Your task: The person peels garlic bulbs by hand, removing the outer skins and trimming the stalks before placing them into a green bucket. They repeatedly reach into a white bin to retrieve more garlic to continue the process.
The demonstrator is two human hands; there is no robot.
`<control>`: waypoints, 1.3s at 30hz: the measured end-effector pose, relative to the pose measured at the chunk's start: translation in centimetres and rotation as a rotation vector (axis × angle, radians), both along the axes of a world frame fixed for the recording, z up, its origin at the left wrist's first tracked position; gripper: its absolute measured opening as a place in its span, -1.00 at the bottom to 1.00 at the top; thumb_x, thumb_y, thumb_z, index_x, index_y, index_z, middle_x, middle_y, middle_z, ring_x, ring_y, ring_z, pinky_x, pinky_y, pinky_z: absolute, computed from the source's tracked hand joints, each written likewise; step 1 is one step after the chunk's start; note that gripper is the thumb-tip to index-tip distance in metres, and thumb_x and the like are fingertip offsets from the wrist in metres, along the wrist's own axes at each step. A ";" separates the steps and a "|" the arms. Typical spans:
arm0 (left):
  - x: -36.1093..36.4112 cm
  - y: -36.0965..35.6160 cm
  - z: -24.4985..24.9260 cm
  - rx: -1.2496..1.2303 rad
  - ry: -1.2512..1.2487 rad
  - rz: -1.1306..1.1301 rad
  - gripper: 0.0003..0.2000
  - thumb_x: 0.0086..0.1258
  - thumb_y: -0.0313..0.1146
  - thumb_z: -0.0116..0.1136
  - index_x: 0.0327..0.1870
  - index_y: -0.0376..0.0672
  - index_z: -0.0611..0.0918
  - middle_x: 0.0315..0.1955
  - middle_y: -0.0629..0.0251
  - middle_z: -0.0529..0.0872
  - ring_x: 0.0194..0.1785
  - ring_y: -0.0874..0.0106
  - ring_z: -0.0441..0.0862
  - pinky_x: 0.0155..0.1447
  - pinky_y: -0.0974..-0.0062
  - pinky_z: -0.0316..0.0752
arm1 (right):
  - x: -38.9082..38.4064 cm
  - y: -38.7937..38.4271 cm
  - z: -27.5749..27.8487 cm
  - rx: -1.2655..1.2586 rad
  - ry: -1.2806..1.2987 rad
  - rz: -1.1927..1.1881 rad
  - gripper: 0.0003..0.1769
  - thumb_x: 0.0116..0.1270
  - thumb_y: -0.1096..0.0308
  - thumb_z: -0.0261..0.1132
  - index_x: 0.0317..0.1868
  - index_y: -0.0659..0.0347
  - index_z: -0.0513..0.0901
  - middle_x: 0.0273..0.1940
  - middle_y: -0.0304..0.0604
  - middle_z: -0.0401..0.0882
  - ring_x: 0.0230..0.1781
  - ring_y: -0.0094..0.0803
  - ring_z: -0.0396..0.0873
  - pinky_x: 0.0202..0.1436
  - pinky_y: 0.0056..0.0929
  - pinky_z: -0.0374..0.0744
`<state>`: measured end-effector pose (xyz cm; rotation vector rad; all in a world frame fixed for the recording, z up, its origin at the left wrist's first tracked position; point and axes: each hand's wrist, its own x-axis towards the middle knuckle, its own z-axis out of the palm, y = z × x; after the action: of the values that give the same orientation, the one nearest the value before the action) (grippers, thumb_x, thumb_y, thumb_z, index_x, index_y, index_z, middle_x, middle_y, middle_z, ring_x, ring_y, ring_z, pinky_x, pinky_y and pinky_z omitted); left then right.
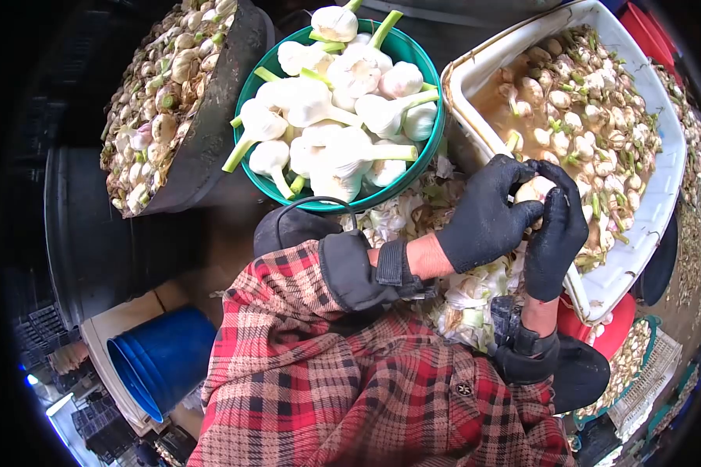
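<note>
My left hand (487,214) and my right hand (557,233) both wear black gloves and meet around one garlic bulb (535,191), partly hidden by the fingers. They are over the near left edge of a white tub (475,117), which holds small garlic bulbs (600,140) in brownish water. Left of the hands, a green bucket (245,117) is heaped with large white peeled bulbs (308,101), their cut green stems sticking out. Loose papery skins (471,303) lie beneath my wrists.
A dark container (218,132) full of unpeeled bulbs leans at the upper left. An empty-looking blue bucket (163,362) lies tilted at the lower left. A red container (615,323) is under the tub's near corner. More garlic lies at the far right.
</note>
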<state>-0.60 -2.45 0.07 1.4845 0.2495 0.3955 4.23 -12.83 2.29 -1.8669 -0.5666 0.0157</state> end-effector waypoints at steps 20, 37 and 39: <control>0.2 0.8 1.3 -0.188 0.015 -0.069 -0.62 0.17 -0.61 0.31 0.04 -0.35 0.54 -0.04 0.22 0.62 0.07 0.46 0.56 0.21 0.49 0.46 | -0.4 -1.4 1.1 0.105 0.085 -0.178 -0.78 0.18 0.59 0.35 -0.13 0.30 0.66 -0.21 -0.19 0.61 -0.20 -0.47 0.60 -0.08 -0.50 0.55; 0.1 3.0 2.5 -0.778 0.041 -0.467 -0.59 0.28 -0.44 0.26 0.14 -0.33 0.49 0.03 0.19 0.61 0.08 0.39 0.58 0.21 0.38 0.46 | 1.2 -6.5 -2.1 -0.100 -0.071 -0.457 -0.96 0.30 0.55 0.18 -0.32 0.30 0.57 -0.47 -0.02 0.57 -0.42 -0.26 0.59 -0.26 -0.31 0.53; 1.2 4.8 0.8 -0.013 -0.176 -0.460 -0.59 0.31 -0.44 0.24 0.16 -0.33 0.47 0.03 0.19 0.61 0.08 0.39 0.58 0.21 0.38 0.45 | 1.6 -8.1 -1.7 -0.218 -0.062 -0.360 -0.89 0.21 0.64 0.15 -0.29 0.30 0.59 -0.36 -0.01 0.60 -0.31 -0.19 0.62 -0.18 -0.32 0.54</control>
<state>0.60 2.30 0.85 1.4335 -0.2286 0.1500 5.81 -20.93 0.59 -2.1651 -0.2712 -0.2277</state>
